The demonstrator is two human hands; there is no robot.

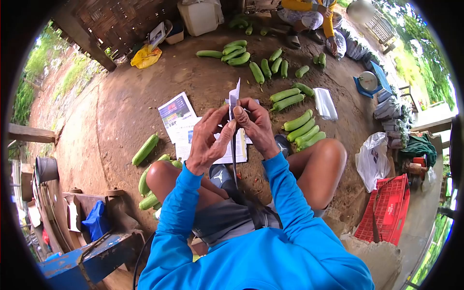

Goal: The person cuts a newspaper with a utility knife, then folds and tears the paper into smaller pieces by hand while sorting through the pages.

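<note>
Both hands meet in front of my chest, pinching a thin sheet of printed paper (pixel 234 98) seen nearly edge-on. My left hand (pixel 209 140) grips its near side between thumb and fingers, and my right hand (pixel 256 128) has its thumb and fingers closed on the other side. Loose printed pages (pixel 176 110) lie on the ground beneath the hands. To my left, a long green gourd (pixel 145 150) rests near my knee, with several more partly hidden by it. More green gourds (pixel 300 126) lie in rows beyond my right knee.
Clear plastic bags (pixel 326 104) lie right of the gourds. A red crate (pixel 385 210) and a white plastic bag (pixel 372 159) are at right. Another person (pixel 309 14) squats at the back. A blue bench (pixel 92 258) stands at left, a yellow bag (pixel 145 56) farther off.
</note>
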